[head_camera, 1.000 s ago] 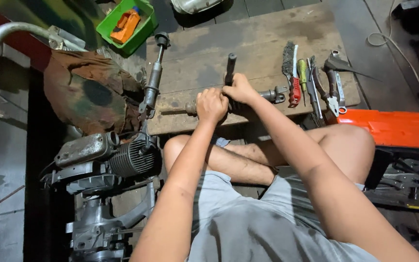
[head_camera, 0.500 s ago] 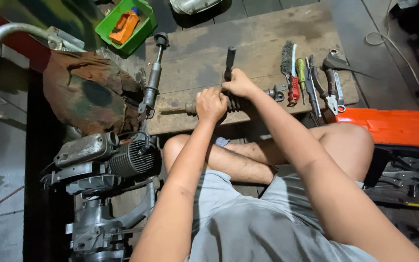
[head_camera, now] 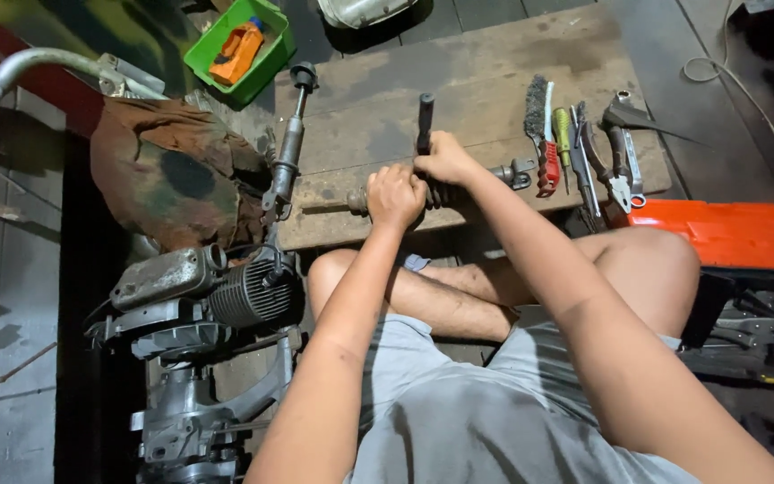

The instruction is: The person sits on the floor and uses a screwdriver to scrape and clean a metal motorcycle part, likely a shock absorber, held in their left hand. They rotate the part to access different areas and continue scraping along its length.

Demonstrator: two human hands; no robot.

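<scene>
Two hands meet on one part in the head view: a shock absorber point(head_camera: 441, 190) lying flat across the wooden board point(head_camera: 485, 67), in front of the crossed legs. The left hand point(head_camera: 394, 194) is wrapped tight around its coil end; the right hand point(head_camera: 445, 161) is clenched on a black-handled tool point(head_camera: 425, 121) standing upright against it. Best to keep the coil pinned to the board, with the tool square. A second shock absorber point(head_camera: 288, 143) lies well to the left.
</scene>
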